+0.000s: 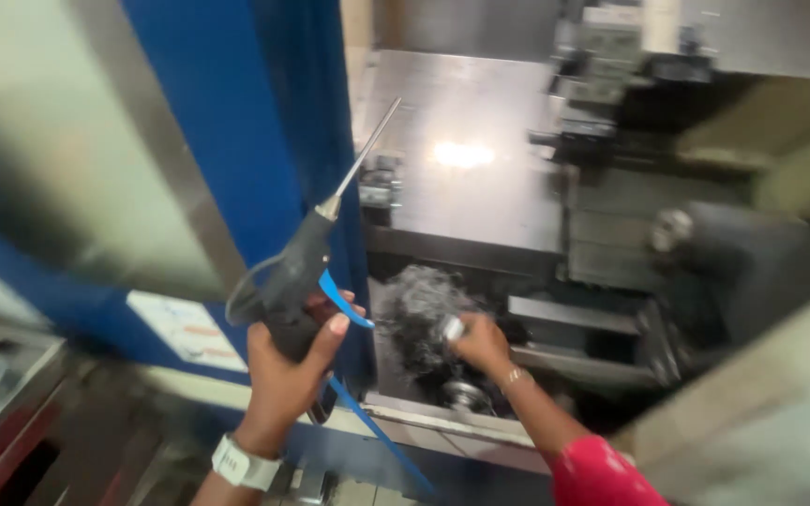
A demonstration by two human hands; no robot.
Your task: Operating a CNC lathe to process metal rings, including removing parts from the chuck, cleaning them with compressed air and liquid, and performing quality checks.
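Beyond my fingers stands a blue machine door frame (236, 122), with a grey steel enclosure (466, 159) behind it catching a bright light glare (463, 154). A pale panel (77, 141) lies left of my fingers.

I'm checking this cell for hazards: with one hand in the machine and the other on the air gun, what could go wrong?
1. The bare right hand sits beside a tangle of metal swarf; sharp strands could cut it.
2. The air gun in the left hand could blow chips toward the face if fired.
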